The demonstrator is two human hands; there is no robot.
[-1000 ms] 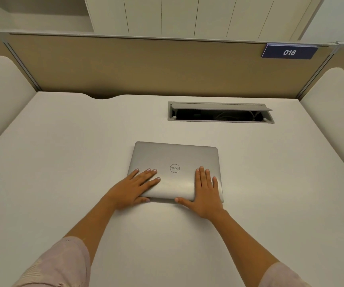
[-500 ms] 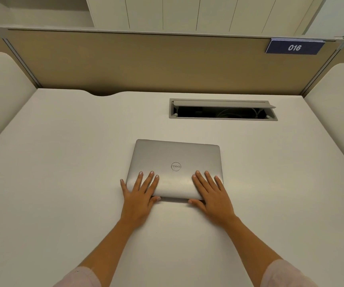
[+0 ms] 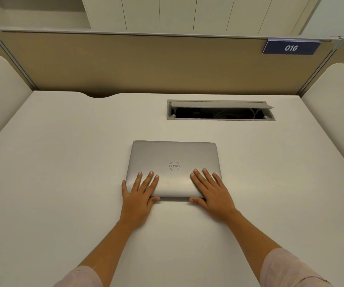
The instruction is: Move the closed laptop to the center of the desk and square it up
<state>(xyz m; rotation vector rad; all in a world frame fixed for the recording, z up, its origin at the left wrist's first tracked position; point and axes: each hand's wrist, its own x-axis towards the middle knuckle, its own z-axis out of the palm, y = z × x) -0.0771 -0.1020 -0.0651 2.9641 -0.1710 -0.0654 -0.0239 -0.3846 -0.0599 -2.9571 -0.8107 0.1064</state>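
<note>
Head view only, so one pass: laptop (image 3: 174,168), silver, lid shut, logo facing away from me, lies flat near the middle of the tabletop (image 3: 63,162), its far edge running roughly parallel to the back partition (image 3: 146,65). My left hand (image 3: 139,193) is flat on the near left corner, fingers spread over the lid, thumb tucked against the near edge, little finger hanging off the left side. My right hand (image 3: 212,193) mirrors it on the near right corner, fingers fanned, thumb at the near edge. Neither hand pinches anything; both just press down with open palms. I judge the task almost done, only fine squaring left. Risks from here: uneven pressure, one palm pushing harder, would pivot the laptop and skew it again. Pressing only on the near half could let the smooth case skate forward toward the open cable hatch (image 3: 221,110), which sits well apart but straight ahead and slightly right. Lifting the hands with any drag from sticky palms could tug it off line at the last moment. Wide-angle distortion also bends the edges, so I can't fully trust how parallel it looks. Nameplate (image 3: 291,47) reading 016 is irrelevant.
</note>
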